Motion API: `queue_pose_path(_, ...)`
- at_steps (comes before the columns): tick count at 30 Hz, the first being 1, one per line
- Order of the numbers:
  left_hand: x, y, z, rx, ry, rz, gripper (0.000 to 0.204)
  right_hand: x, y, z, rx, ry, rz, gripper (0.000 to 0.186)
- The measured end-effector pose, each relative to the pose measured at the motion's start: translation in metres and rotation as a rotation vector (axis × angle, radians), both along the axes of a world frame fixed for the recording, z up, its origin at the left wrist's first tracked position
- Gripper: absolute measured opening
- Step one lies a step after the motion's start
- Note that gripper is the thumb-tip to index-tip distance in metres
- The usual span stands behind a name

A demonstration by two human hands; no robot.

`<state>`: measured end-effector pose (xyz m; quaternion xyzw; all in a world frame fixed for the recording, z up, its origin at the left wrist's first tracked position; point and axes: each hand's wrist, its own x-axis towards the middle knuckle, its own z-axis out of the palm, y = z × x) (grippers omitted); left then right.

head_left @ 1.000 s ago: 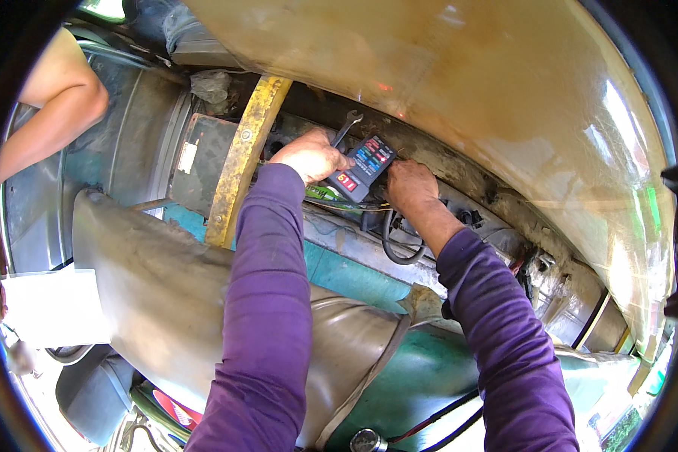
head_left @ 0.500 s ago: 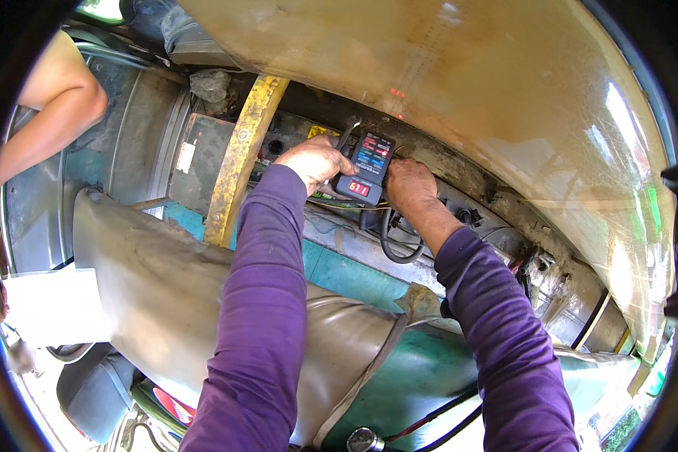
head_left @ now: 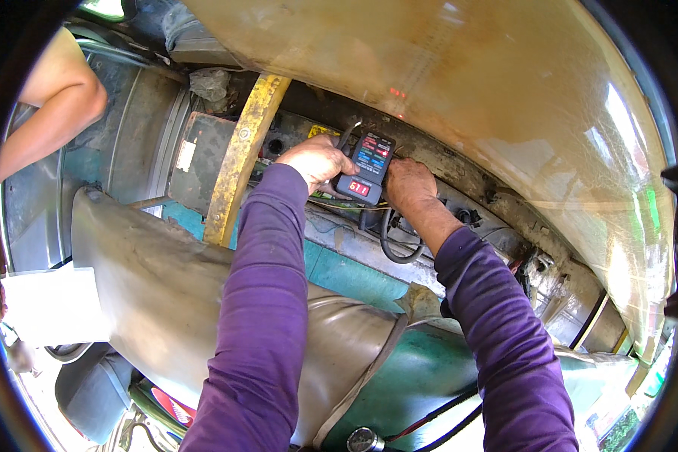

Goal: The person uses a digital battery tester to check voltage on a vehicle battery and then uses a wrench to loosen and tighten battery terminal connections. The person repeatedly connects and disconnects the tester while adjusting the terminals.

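Note:
My left hand grips a small dark handheld tester with a lit red readout and coloured labels, holding it up under the raised tan panel. My right hand sits just right of the tester, fingers curled down into the dark compartment; what they hold is hidden. Both arms wear purple sleeves. A black cable loops below the right hand.
A yellow metal bar slants left of my left hand. A grey vinyl seat cover and teal bodywork lie below. Another person's bare arm reaches in at the upper left. Wires run at the bottom.
The tester has tilted a little more upright and risen slightly in my left hand. My right hand has stayed beside it.

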<state>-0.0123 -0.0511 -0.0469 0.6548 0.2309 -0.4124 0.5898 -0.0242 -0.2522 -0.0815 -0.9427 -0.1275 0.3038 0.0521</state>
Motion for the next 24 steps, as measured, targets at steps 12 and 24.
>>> queue_pose_path(12,0.0002,0.0008,-0.0077,-0.003,-0.019,0.005,0.03,-0.0005,-0.0004,-0.0045,0.007,-0.013,-0.004,0.025)
queue_pose_path(24,0.0011,0.001,-0.0104,0.018,-0.032,-0.019,0.027,0.0002,0.0009,-0.0016,0.006,-0.011,-0.01,0.026)
